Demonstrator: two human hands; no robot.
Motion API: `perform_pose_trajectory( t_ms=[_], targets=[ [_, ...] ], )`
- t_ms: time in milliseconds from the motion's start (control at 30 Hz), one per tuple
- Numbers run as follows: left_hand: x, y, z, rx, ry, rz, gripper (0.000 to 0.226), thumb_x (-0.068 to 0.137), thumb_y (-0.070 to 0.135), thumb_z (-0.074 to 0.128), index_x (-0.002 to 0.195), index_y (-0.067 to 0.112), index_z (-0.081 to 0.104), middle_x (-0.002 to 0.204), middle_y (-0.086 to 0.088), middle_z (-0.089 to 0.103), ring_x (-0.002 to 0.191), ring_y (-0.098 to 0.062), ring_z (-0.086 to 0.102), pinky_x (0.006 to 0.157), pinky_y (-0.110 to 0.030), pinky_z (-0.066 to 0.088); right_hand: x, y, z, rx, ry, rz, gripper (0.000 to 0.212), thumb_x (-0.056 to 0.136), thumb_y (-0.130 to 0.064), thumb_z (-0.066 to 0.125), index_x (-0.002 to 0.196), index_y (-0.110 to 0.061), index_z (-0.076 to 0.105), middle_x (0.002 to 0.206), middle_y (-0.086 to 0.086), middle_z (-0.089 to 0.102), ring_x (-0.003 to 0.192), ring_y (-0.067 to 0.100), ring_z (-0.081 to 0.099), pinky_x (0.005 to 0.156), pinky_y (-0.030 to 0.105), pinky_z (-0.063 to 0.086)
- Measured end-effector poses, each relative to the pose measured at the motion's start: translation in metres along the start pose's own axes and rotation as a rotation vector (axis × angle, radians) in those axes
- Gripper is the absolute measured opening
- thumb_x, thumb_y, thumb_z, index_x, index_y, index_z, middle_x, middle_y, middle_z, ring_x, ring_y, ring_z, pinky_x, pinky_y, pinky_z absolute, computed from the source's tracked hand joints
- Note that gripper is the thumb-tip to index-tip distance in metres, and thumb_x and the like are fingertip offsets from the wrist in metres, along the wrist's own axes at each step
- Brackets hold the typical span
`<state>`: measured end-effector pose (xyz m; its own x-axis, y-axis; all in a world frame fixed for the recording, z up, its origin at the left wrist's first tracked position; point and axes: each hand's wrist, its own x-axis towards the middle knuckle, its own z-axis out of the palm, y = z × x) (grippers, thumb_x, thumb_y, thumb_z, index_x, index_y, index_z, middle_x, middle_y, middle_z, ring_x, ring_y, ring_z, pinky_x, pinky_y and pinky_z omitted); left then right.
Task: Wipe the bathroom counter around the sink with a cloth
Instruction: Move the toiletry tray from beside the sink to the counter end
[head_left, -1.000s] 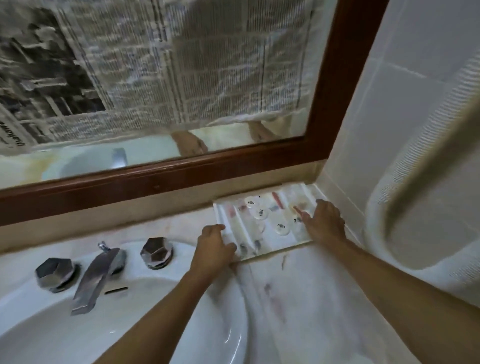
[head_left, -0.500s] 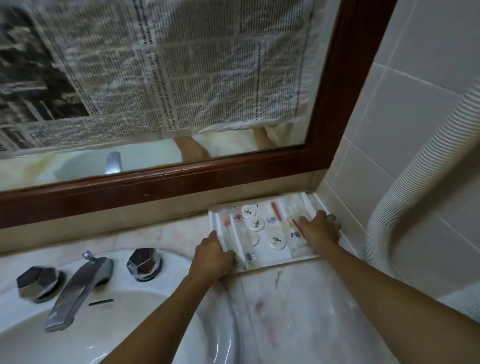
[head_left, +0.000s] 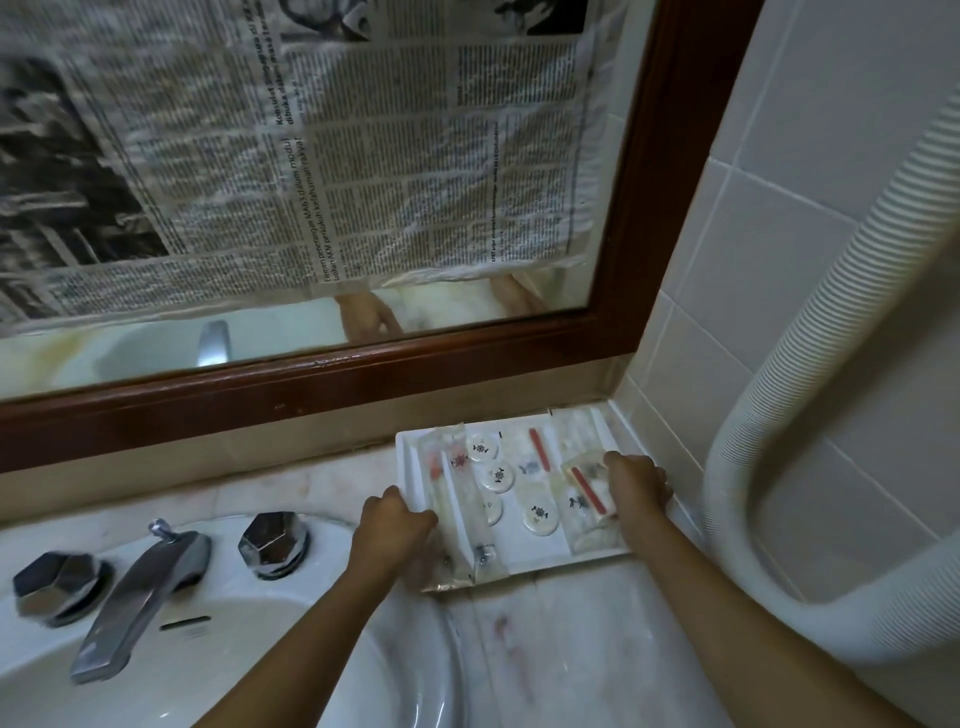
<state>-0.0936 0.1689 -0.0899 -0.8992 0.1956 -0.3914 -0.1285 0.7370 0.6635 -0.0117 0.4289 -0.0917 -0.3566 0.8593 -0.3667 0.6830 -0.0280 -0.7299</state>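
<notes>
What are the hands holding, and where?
The white tray, at its two short ends: left hand at the sink-side end, right hand at the wall-side end.

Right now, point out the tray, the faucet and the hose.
tray (head_left: 592, 555): head view, bare front floor.
faucet (head_left: 136, 597): head view, middle of the spout.
hose (head_left: 727, 483): head view, ribbed left bend.

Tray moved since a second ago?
No visible shift: the tray still sits tight in the wall corner below the mirror frame.

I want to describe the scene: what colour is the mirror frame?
Dark reddish-brown wood mirror frame, clearest in the head view.
</notes>
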Motion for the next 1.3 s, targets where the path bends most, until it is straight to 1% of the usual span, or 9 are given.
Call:
perform_pose_trajectory(
  t_ms=[100,300,533,667,800,967,1033,1133,1300],
  targets=[
    [-0.013,-0.005,-0.011,-0.085,0.053,-0.047,0.030,0.075,0.026,0.055,0.103,0.015,0.055,0.099,-0.007,0.062,0.088,-0.028,0.061,0.080,-0.046,0.057,-0.012,0.001,-0.005,0.014,-0.009,0.010,0.039,0.085,-0.029,0.050,0.117,-0.009,0.062,0.126,0.016,0.045,0.115,0.035,0.038,0.092,0.047,0.048],
    [-0.064,-0.039,-0.043,-0.332,0.165,-0.207,0.052,0.059,0.032,0.049,0.109,0.028,0.060,0.104,-0.002,0.067,0.099,-0.029,0.062,0.090,-0.049,0.053,-0.061,0.008,-0.009,0.021,-0.058,-0.015,0.040,0.080,-0.032,0.049,0.110,-0.010,0.062,0.113,0.014,0.053,0.103,0.033,0.043,0.082,0.048,0.053],
    [-0.167,-0.092,-0.089,-0.450,0.300,-0.253,0.038,0.059,0.030,0.049,0.093,0.031,0.067,0.089,0.003,0.070,0.082,-0.028,0.065,0.081,-0.050,0.056,-0.155,0.018,-0.014,0.131,-0.202,-0.037,0.036,0.065,-0.035,0.046,0.087,-0.016,0.066,0.098,0.014,0.061,0.099,0.039,0.054,0.063,0.055,0.058],
    [-0.225,-0.144,-0.119,-0.547,0.366,-0.261,0.025,0.078,0.019,0.055,0.099,0.026,0.066,0.093,0.001,0.069,0.080,-0.026,0.065,0.069,-0.041,0.057,-0.227,0.022,-0.009,0.199,-0.294,-0.032,0.022,0.065,-0.032,0.052,0.077,-0.021,0.066,0.094,0.013,0.062,0.100,0.039,0.056,0.052,0.059,0.055],
    [-0.283,-0.210,-0.156,-0.630,0.464,-0.273,0.022,0.083,0.006,0.057,0.090,0.023,0.068,0.089,-0.002,0.071,0.074,-0.026,0.064,0.053,-0.030,0.047,-0.319,0.029,0.009,0.237,-0.393,-0.055,0.013,0.070,-0.029,0.057,0.076,-0.020,0.065,0.093,0.012,0.063,0.094,0.041,0.062,0.064,0.067,0.053],
    [-0.364,-0.303,-0.213,-0.724,0.532,-0.305,0.019,0.079,0.012,0.060,0.094,0.020,0.069,0.087,-0.002,0.069,0.073,-0.021,0.064,0.049,-0.027,0.046,-0.436,0.048,0.054,0.236,-0.520,-0.121,0.007,0.088,-0.018,0.057,0.081,-0.018,0.060,0.093,0.008,0.062,0.083,0.030,0.062,0.064,0.038,0.051],
    [-0.395,-0.341,-0.236,-0.754,0.569,-0.329,0.022,0.079,0.009,0.059,0.095,0.020,0.069,0.086,-0.002,0.070,0.072,-0.021,0.065,0.048,-0.030,0.049,-0.482,0.056,0.078,0.209,-0.586,-0.148,0.005,0.089,-0.019,0.058,0.086,-0.016,0.060,0.093,0.010,0.062,0.086,0.033,0.062,0.064,0.041,0.053],
    [-0.433,-0.395,-0.265,-0.799,0.652,-0.358,0.029,0.068,0.017,0.058,0.094,0.022,0.070,0.084,0.003,0.073,0.076,-0.021,0.070,0.063,-0.048,0.060,-0.544,0.065,0.114,0.159,-0.643,-0.170,0.006,0.086,-0.021,0.060,0.084,-0.015,0.062,0.095,0.013,0.062,0.095,0.041,0.062,0.075,0.057,0.054],
    [-0.485,-0.463,-0.306,-0.845,0.775,-0.421,0.019,0.076,0.014,0.063,0.089,0.027,0.070,0.083,0.002,0.073,0.080,-0.020,0.071,0.075,-0.051,0.059,-0.634,0.064,0.165,0.085,-0.756,-0.221,0.012,0.084,-0.021,0.062,0.089,-0.009,0.062,0.103,0.021,0.059,0.097,0.042,0.059,0.074,0.052,0.053]
  ],
)
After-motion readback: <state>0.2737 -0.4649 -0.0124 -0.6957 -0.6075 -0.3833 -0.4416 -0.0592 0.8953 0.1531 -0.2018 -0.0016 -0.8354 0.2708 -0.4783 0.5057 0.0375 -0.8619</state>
